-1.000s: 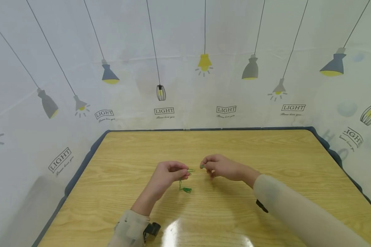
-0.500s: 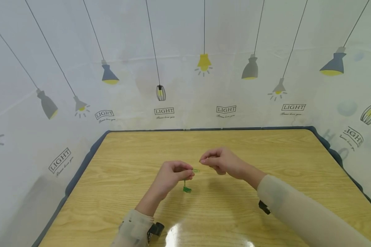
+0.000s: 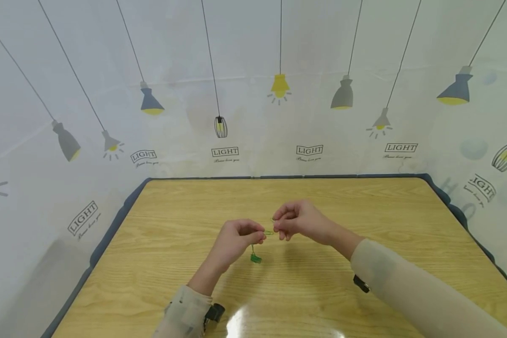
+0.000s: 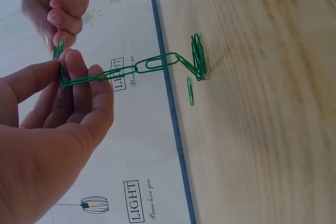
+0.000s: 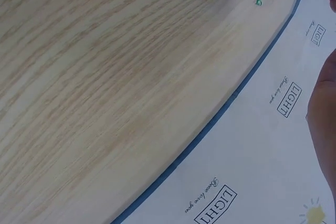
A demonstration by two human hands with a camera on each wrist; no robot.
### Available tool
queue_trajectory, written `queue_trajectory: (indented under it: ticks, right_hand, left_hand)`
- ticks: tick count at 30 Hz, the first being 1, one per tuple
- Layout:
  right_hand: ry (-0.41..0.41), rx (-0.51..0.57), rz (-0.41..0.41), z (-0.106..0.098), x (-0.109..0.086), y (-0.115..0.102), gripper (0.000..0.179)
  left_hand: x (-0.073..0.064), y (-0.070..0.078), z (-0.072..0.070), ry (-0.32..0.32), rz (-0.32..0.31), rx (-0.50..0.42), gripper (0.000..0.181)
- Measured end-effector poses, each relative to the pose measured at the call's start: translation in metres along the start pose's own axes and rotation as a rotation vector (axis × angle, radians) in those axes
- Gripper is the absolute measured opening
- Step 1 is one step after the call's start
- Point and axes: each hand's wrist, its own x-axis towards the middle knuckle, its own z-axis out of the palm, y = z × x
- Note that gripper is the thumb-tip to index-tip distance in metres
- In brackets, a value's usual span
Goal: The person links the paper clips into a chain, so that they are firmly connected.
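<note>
A chain of green paper clips (image 4: 157,64) hangs from my left hand (image 3: 238,241), whose thumb and fingertips pinch its upper end. Its lower end meets a bunch of green clips (image 4: 198,56) at the tabletop, also visible as a small green cluster (image 3: 256,258) in the head view. One paper clip (image 3: 269,233) sticks out from the left fingertips toward the right hand. My right hand (image 3: 306,223) pinches a small paper clip (image 3: 273,219), mostly hidden by the fingers. In the left wrist view the right fingertips are close to the upper clip (image 4: 59,48); contact is unclear.
A loose green paper clip (image 4: 190,92) lies beside the bunch. The wood-grain table (image 3: 186,202) has a dark blue edge. Behind it hangs a white cloth (image 3: 253,108) printed with lamps. Black wrist cameras (image 3: 214,313) sit at the sleeves.
My left hand has moved slightly right with the clip chain. The right hand rose a little, and its fingertips have turned down toward the clip held out on the left.
</note>
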Motion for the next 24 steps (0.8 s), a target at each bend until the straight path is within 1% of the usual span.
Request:
queue_trajectory:
  ticks: [3,5,8,11,14,20,24]
  right_hand:
    - [0.009,-0.009,-0.019,0.003,-0.0006,0.0005,0.027]
    - [0.009,-0.01,-0.024,0.0047,-0.0008,0.0002,0.03]
    - [0.001,-0.021,-0.017,0.0073,-0.0007,-0.0012,0.03]
    - [0.002,-0.051,-0.005,0.0091,-0.0001,-0.0017,0.025]
    - [0.008,-0.069,0.004,0.0098,0.0006,-0.0009,0.02]
    - [0.008,-0.088,0.013,0.0094,0.0013,0.0015,0.025]
    - [0.011,-0.101,0.019,0.0085,0.0001,0.001,0.023]
  left_hand:
    - [-0.0003,0.0012,0.0007,0.02,0.002,0.034,0.016]
    - [-0.0006,0.002,0.0008,0.027,0.009,0.049,0.016]
    - [-0.0014,0.0035,0.0012,0.044,0.011,0.058,0.013]
    - [-0.002,0.0046,0.0017,0.055,0.01,0.061,0.012]
    - [-0.0024,0.0052,0.0021,0.057,0.009,0.068,0.012]
    - [-0.0032,0.0071,0.0026,0.059,0.014,0.069,0.014]
    - [-0.0037,0.0075,0.0027,0.065,0.02,0.068,0.013]
